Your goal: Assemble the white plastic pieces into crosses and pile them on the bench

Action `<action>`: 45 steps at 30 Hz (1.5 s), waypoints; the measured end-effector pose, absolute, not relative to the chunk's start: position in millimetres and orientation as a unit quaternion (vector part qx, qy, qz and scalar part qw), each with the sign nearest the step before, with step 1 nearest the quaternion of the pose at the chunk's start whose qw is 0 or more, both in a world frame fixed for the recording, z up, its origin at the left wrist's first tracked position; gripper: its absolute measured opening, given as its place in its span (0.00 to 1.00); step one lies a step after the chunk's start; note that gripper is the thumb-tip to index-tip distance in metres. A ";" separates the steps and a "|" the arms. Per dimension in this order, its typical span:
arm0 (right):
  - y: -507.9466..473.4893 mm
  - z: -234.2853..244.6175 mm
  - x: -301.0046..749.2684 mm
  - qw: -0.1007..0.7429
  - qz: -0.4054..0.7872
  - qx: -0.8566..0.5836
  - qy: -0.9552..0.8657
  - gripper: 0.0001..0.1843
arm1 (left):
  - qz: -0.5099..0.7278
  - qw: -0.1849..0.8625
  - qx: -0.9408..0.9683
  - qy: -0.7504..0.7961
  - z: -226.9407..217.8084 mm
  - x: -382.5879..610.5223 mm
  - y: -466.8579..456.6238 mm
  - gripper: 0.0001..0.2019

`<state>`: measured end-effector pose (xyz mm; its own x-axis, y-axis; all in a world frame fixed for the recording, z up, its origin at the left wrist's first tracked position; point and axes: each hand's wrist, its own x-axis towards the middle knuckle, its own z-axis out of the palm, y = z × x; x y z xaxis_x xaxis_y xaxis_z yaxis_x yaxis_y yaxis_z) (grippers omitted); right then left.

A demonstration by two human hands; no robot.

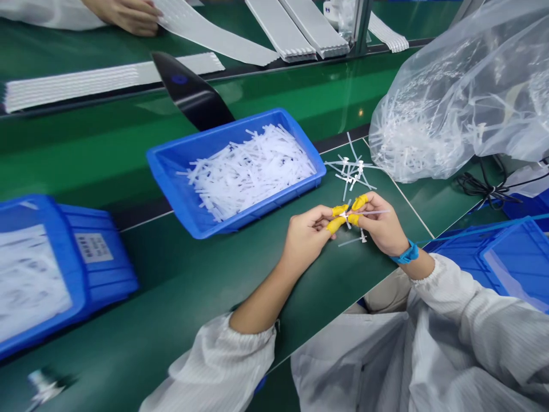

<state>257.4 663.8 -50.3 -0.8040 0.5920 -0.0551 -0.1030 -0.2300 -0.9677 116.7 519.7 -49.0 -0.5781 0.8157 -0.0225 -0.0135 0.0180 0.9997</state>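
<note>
- Two bare hands meet over a green table point(184, 292), fingertips in yellow covers. The left hand point(306, 233) pinches a small white connector point(343, 215) between thumb and forefinger; the right hand point(385, 226) pinches a thin clear tube point(378, 212) close against it. Whether the tube is fully seated cannot be told.
- The connector is between the two hands, just above the table, right of the middle bin point(174, 177).
- Done, it seems: a pile point(360, 166) of connectors with tubes attached, beyond the hands. A single piece point(363, 236) lies beneath the right hand and looks similarly fitted.
- Left, judging by supply: the middle bin holds a heap of loose tubes point(253, 166), so the work looks far from finished.
- A clear bag point(450, 86) at right holds many more white pieces; their state is unclear.
- Counts: one connector in hand; about four in the pile, overlapping; one piece beneath the right hand; one blurred piece point(43, 390) at lower left; one bag; tubes in the heap too many to count.
- Bins: one in the middle, one left bin point(107, 280) with white contents, at least one at right point(463, 252).
- Across the table, a co-worker's hand point(128, 14) touches a white strip point(206, 28).
</note>
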 end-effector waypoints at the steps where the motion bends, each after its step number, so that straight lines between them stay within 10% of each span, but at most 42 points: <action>1: 663.8 -50.4 257.4 0.231 0.755 -0.212 -0.575 0.20 | 0.625 0.333 0.317 0.630 -49.7 116.6 519.9 0.09; 45: 653.6 -49.9 260.8 0.267 0.679 -0.216 -0.650 0.16 | 0.612 0.311 0.355 0.635 -55.5 116.5 520.6 0.08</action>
